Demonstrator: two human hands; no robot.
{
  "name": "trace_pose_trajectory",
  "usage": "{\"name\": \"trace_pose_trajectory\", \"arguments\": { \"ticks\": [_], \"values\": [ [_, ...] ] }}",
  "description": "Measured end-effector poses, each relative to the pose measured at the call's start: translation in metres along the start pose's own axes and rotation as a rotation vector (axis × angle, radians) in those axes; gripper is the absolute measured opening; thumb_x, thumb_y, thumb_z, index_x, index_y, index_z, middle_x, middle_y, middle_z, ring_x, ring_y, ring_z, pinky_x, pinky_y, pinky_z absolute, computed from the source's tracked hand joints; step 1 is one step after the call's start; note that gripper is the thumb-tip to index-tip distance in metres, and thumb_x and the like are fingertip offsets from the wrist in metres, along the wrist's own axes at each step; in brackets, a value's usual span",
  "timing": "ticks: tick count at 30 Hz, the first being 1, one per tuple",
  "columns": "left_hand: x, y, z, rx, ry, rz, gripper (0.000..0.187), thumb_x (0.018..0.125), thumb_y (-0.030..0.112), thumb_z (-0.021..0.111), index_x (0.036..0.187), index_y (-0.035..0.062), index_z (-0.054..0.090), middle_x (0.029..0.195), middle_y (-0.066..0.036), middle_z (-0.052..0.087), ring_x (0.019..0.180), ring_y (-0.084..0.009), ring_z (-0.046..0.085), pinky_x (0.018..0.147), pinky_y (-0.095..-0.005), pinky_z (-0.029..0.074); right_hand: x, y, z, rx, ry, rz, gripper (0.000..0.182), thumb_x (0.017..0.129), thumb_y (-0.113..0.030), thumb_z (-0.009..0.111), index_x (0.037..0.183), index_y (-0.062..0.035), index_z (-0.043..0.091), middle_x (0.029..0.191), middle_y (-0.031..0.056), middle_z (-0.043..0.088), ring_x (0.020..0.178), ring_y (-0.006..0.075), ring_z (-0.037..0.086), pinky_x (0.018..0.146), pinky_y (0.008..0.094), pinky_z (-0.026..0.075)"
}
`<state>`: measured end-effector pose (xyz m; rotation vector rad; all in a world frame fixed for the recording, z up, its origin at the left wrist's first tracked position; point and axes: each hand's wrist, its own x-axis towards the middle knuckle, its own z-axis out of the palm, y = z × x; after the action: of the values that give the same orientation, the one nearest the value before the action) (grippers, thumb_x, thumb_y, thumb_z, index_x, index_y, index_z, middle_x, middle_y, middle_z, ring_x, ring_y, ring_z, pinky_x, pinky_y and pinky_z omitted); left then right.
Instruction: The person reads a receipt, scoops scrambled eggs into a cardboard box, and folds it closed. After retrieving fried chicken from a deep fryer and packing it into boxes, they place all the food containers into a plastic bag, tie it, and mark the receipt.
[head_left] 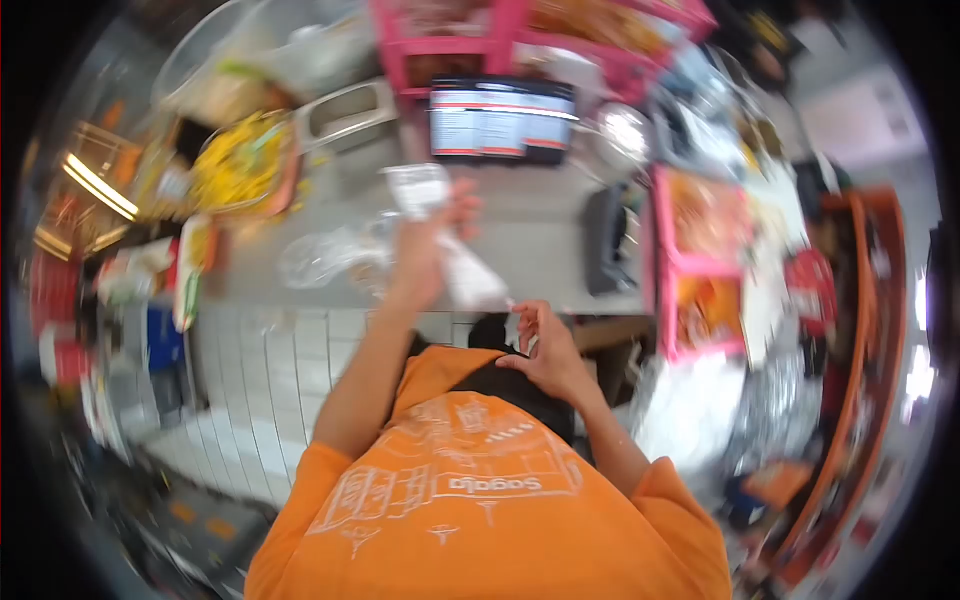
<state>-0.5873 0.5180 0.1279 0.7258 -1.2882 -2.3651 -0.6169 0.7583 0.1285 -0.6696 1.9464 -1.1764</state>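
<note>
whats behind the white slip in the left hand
Around the white slip, grey tabletop shows, with clear plastic beside the left hand. Whatever lies directly behind the slip and hand is covered.

On your counter (540,212) you've got a dark panel (503,118) with white-and-blue pages at the back, a metal pan (345,113) left of it, then a heap of yellow food (240,165). To your right, a dark grey device (604,240), too blurred to ID, sits near a pink crate (705,265). You also have a pink rack (450,46) behind the panel and an orange shelf (858,350) far right.
</note>
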Motion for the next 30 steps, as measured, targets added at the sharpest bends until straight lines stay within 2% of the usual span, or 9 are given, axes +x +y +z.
{"name": "trace_pose_trajectory", "arguments": {
  "ticks": [2,5,6,9,11,17,21,23,30],
  "values": [
    [-0.023,0.041,-0.005,0.188,-0.018,-0.051,0.036,0.100,0.024,0.056,0.125,-0.0012,0.062,0.115,-0.009,0.068,0.093,-0.0112,0.062,0.084,-0.0298,0.053,-0.014,0.037,-0.026,-0.066,0.622,-0.036,0.037,0.076,-0.019,0.081,0.104,-0.0071,0.059,0.089,0.0068,0.054,0.075,0.0170,0.053,0.068,0.0300,0.046],
    [-0.049,0.046,-0.025,0.359,-0.111,-0.049,0.036,0.100,0.023,0.056,0.125,-0.0022,0.062,0.115,-0.009,0.068,0.092,-0.0114,0.063,0.082,-0.0292,0.053,0.011,0.095,-0.081,-0.406,1.192,-0.098,0.025,0.092,-0.024,0.062,0.103,-0.0024,0.065,0.084,0.0164,0.064,0.080,0.0340,0.063,0.079,0.0399,0.049],
    [-0.054,0.043,-0.032,0.448,-0.128,0.019,0.037,0.100,0.023,0.056,0.127,-0.0027,0.060,0.115,-0.010,0.069,0.092,-0.0117,0.063,0.081,-0.0293,0.053,0.022,0.097,-0.095,-0.192,1.018,0.163,0.036,0.099,-0.033,0.057,0.109,0.0010,0.064,0.098,0.0097,0.064,0.091,0.0204,0.061,0.076,0.0321,0.048],
    [-0.062,0.010,-0.061,0.576,-0.236,0.067,0.041,0.097,0.014,0.060,0.134,-0.0002,0.053,0.110,-0.012,0.069,0.090,-0.0134,0.065,0.078,-0.0288,0.055,0.050,0.116,-0.115,0.031,0.813,0.439,0.037,0.099,-0.033,0.057,0.107,0.0030,0.065,0.101,0.0101,0.065,0.095,0.0237,0.062,0.077,0.0386,0.052],
    [-0.092,0.032,-0.025,0.470,-0.232,0.120,0.042,0.094,0.009,0.062,0.134,0.0012,0.052,0.109,-0.012,0.068,0.089,-0.0138,0.066,0.074,-0.0278,0.055,0.046,0.143,-0.119,0.107,0.631,-0.016,0.034,0.099,-0.030,0.058,0.100,0.0027,0.066,0.099,0.0090,0.063,0.094,0.0233,0.061,0.078,0.0443,0.055],
    [-0.097,0.025,-0.035,0.437,-0.285,0.181,0.035,0.089,0.002,0.068,0.123,0.0012,0.059,0.121,-0.012,0.060,0.087,-0.0126,0.066,0.069,-0.0232,0.055,0.024,0.178,-0.060,0.635,0.834,-0.058,0.019,0.095,-0.016,0.064,0.093,0.0028,0.066,0.092,0.0056,0.062,0.087,0.0156,0.063,0.079,0.0378,0.056],
    [-0.101,0.021,-0.033,0.489,-0.381,0.184,0.027,0.092,0.001,0.064,0.119,0.0006,0.063,0.124,-0.006,0.058,0.095,-0.0123,0.064,0.080,-0.0232,0.052,-0.005,0.125,-0.048,-0.695,0.919,0.199,0.028,0.094,-0.023,0.066,0.084,0.0025,0.073,0.074,0.0029,0.068,0.070,0.0148,0.066,0.067,0.0282,0.052],
    [-0.095,0.016,-0.036,0.438,-0.481,0.334,0.031,0.091,-0.002,0.062,0.122,0.0012,0.061,0.128,-0.007,0.056,0.102,-0.0146,0.063,0.087,-0.0251,0.050,-0.014,0.096,-0.041,-0.065,0.806,0.381,0.027,0.087,-0.024,0.065,0.094,-0.0004,0.075,0.103,0.0235,0.070,0.096,0.0229,0.067,0.082,0.0340,0.051],
    [-0.087,0.010,-0.054,0.345,-0.419,0.158,0.039,0.090,-0.011,0.054,0.125,0.0029,0.061,0.129,-0.006,0.058,0.113,-0.0146,0.059,0.096,-0.0275,0.046,0.044,-0.047,0.038,1.097,0.210,-0.082,0.044,0.100,-0.024,0.058,0.135,0.0022,0.052,0.134,0.0120,0.056,0.117,0.0229,0.057,0.099,0.0372,0.047]
  ]
}}
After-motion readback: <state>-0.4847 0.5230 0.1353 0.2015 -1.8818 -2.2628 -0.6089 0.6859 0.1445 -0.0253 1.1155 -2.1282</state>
